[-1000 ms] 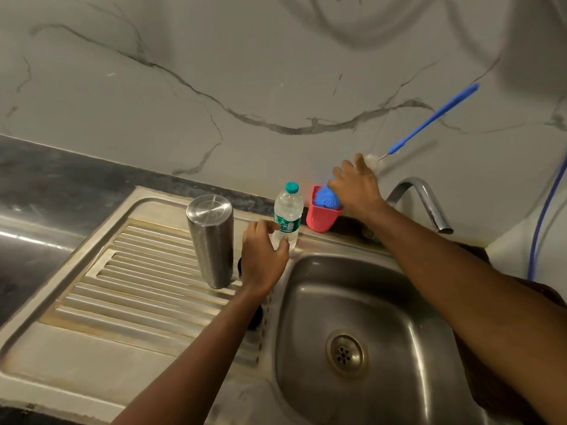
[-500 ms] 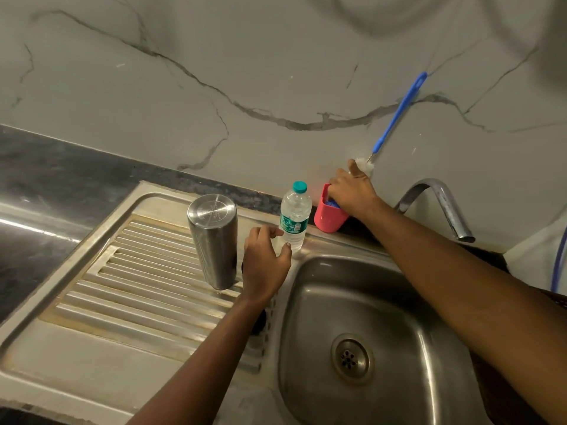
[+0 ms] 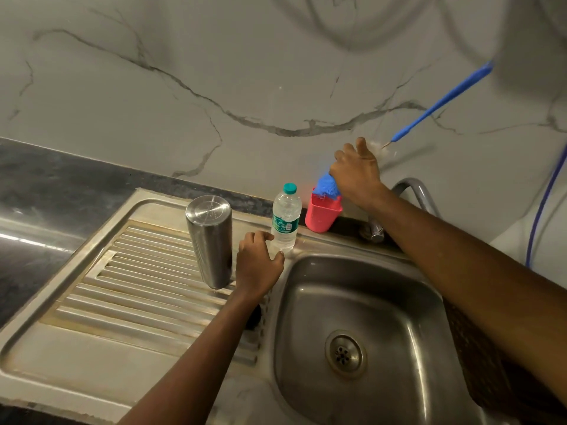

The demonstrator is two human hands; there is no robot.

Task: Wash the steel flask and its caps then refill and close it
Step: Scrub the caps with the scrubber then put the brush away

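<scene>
While the right hand [image 3: 356, 176] clamps round the bottle brush [image 3: 441, 102] directly above the pink cup [image 3: 322, 214], the left hand [image 3: 257, 265] curls at the base of the water bottle [image 3: 285, 216]; whether it grips cannot be told. 1 steel flask [image 3: 210, 240] stands upright just left of that hand.

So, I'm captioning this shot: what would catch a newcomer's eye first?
The right hand grips a long blue-handled brush slanting up the marble wall, above a pink cup behind the sink. On the drainboard a steel flask stands upright, with the left hand beside a clear water bottle.
</scene>
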